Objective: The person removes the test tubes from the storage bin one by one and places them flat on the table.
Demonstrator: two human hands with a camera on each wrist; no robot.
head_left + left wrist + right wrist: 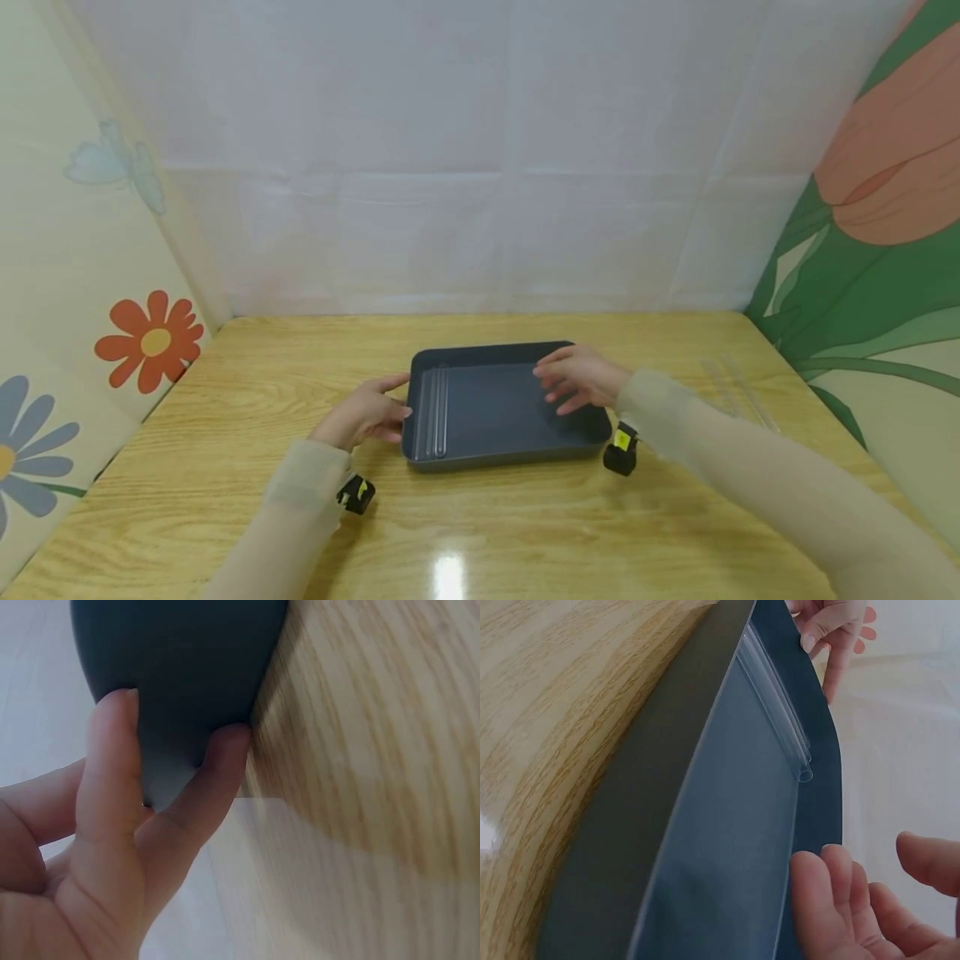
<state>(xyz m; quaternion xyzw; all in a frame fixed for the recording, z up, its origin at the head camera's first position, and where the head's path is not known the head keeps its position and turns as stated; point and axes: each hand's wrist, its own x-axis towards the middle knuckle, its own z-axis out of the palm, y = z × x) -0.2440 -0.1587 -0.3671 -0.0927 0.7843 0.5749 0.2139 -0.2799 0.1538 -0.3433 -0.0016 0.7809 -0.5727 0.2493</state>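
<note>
Item: one dark blue-grey, shallow rectangular tray (502, 408), on the yellow wood-grain table (487, 525) before you, between your well-separated hands. Contents: a few clear, slender, hollow tubes (432, 412), side by side along its left end. Your left hand (366, 411): gripping the tray's left edge, thumb at the rim. Your right hand (583, 377): unclasped, fingers loosely spread over the tray's right part. Further: clear, thin rods (750, 393) on the table, right of the tray.

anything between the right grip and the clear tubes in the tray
Nothing visible stands between the right grip and the clear tubes: only the bare floor of the dark tray lies between them. The left grip is at the tray's left end, beyond the tubes, not across that path.
</note>
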